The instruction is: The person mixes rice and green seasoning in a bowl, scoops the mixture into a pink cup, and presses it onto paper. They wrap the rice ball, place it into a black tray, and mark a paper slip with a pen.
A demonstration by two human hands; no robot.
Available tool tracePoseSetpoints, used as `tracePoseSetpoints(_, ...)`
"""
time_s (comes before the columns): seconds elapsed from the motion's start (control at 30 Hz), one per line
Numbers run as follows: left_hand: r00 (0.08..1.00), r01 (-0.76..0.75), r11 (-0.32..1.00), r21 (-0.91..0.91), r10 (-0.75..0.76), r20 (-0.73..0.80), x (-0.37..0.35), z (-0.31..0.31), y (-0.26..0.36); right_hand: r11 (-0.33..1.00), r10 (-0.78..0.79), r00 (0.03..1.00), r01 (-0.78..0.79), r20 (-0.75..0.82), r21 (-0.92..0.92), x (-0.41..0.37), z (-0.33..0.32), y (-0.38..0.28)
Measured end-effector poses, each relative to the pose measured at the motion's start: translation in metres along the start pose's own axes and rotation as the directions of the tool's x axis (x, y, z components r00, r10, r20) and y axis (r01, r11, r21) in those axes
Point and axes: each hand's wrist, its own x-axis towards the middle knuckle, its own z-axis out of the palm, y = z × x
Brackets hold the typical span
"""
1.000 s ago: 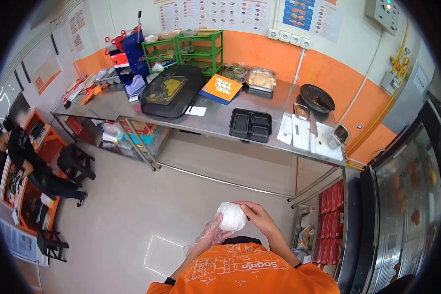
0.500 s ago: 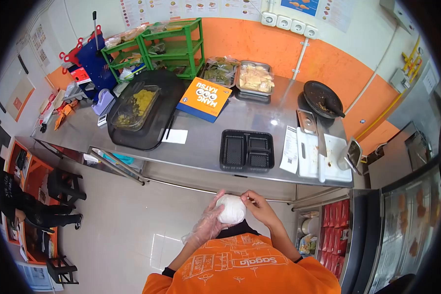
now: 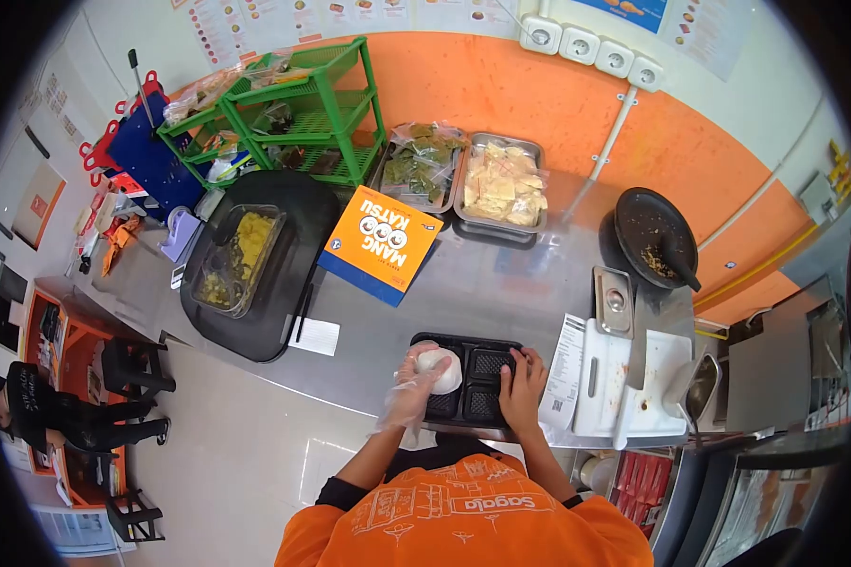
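Note:
A clear plastic glove covers my left hand (image 3: pixel 416 383), which is closed around a white round wrapped bundle (image 3: pixel 444 370). That hand and the bundle are over the large left compartment of a black meal tray (image 3: pixel 490 406) at the counter's front edge. Two smaller compartments fill the tray's right side. My bare right hand (image 3: pixel 523 389) grips the tray's right rim, with bent fingers along the edge and the thumb toward the compartments.
Right of the tray lie a receipt (image 3: pixel 565 369), a white cutting board (image 3: pixel 667 369), a knife (image 3: pixel 636 350) and a stone mortar (image 3: pixel 654 236). An orange box (image 3: pixel 380 241) and a black platter (image 3: pixel 303 217) stand left. A person (image 3: pixel 76 406) is far left.
The bundle has gone from in front of my body to over the tray. My right hand has left the bundle and taken hold of the tray's rim. My view has moved closer to the counter.

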Motion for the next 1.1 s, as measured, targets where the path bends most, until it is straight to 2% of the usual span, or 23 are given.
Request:
tracePoseSetpoints(0.07, 0.991, -0.108, 0.948, 0.298, 0.126, -0.045, 0.007, 0.006, -0.002, 1.000, 0.028, 1.000, -0.028, 0.002, -0.004, -0.002, 0.004, 0.002)
tracePoseSetpoints(0.13, 0.951, -0.223, 0.769, 0.599, 0.307, -0.040, 0.010, 0.011, -0.006, 0.997, 0.063, 0.998, -0.064, 0.031, 0.037, -0.004, 0.009, 0.006)
tracePoseSetpoints(0.17, 0.927, -0.264, 0.673, 0.691, 0.374, -0.009, 0.009, 0.011, -0.007, 0.996, 0.077, 0.996, -0.079, 0.032, 0.052, -0.006, 0.012, 0.007)
tracePoseSetpoints(0.23, 0.867, -0.336, 0.439, 0.833, 0.490, 0.091, 0.004, 0.015, 0.002, 0.992, 0.095, 0.995, -0.098, 0.036, 0.081, -0.005, 0.013, 0.007)
tracePoseSetpoints(0.33, 0.771, -0.489, 0.240, 0.839, 0.570, 0.286, 0.008, 0.008, -0.001, 0.988, 0.105, 0.993, -0.110, 0.054, 0.110, -0.004, 0.012, 0.006)
tracePoseSetpoints(0.43, 0.888, -0.414, 0.052, 0.909, 0.245, 0.390, 0.001, 0.002, 0.022, 0.985, 0.113, 0.991, -0.121, 0.070, 0.121, -0.004, 0.012, 0.004)
tracePoseSetpoints(0.53, 0.828, -0.559, 0.122, 0.820, 0.136, 0.544, 0.012, -0.013, 0.036, 0.974, 0.138, 0.988, -0.148, 0.070, 0.170, -0.002, 0.009, 0.003)
tracePoseSetpoints(0.57, 0.778, -0.627, 0.142, 0.766, 0.153, 0.609, 0.019, -0.021, 0.035, 0.965, 0.159, 0.985, -0.168, 0.063, 0.200, -0.001, 0.009, 0.002)
tracePoseSetpoints(0.67, 0.720, -0.685, 0.278, 0.674, 0.115, 0.684, 0.038, -0.030, 0.032, 0.963, 0.174, 0.983, -0.182, 0.056, 0.198, -0.002, 0.009, 0.005)
tracePoseSetpoints(0.7, 0.740, -0.664, 0.259, 0.701, 0.095, 0.666, 0.040, -0.029, 0.032, 0.962, 0.163, 0.985, -0.171, 0.056, 0.213, -0.003, 0.009, 0.006)
tracePoseSetpoints(0.8, 0.692, -0.708, 0.090, 0.701, 0.286, 0.663, 0.036, -0.025, 0.035, 0.966, 0.126, 0.990, -0.136, 0.061, 0.221, -0.002, 0.010, 0.008)
tracePoseSetpoints(0.83, 0.701, -0.691, 0.053, 0.720, 0.288, 0.652, 0.038, -0.023, 0.037, 0.966, 0.118, 0.991, -0.130, 0.066, 0.223, -0.002, 0.009, 0.007)
tracePoseSetpoints(0.93, 0.669, -0.735, 0.037, 0.677, 0.198, 0.716, 0.054, -0.027, 0.043, 0.970, 0.058, 0.997, -0.068, 0.047, 0.234, -0.003, 0.011, 0.008)
tracePoseSetpoints(1.03, 0.714, -0.699, 0.014, 0.715, 0.084, 0.695, 0.060, -0.027, 0.052, 0.964, 0.039, 0.998, -0.050, 0.047, 0.261, -0.003, 0.008, 0.005)
tracePoseSetpoints(1.1, 0.709, -0.703, 0.001, 0.711, 0.077, 0.701, 0.059, -0.027, 0.050, 0.965, 0.001, 1.000, -0.002, 0.003, 0.262, 0.000, 0.001, 0.003)
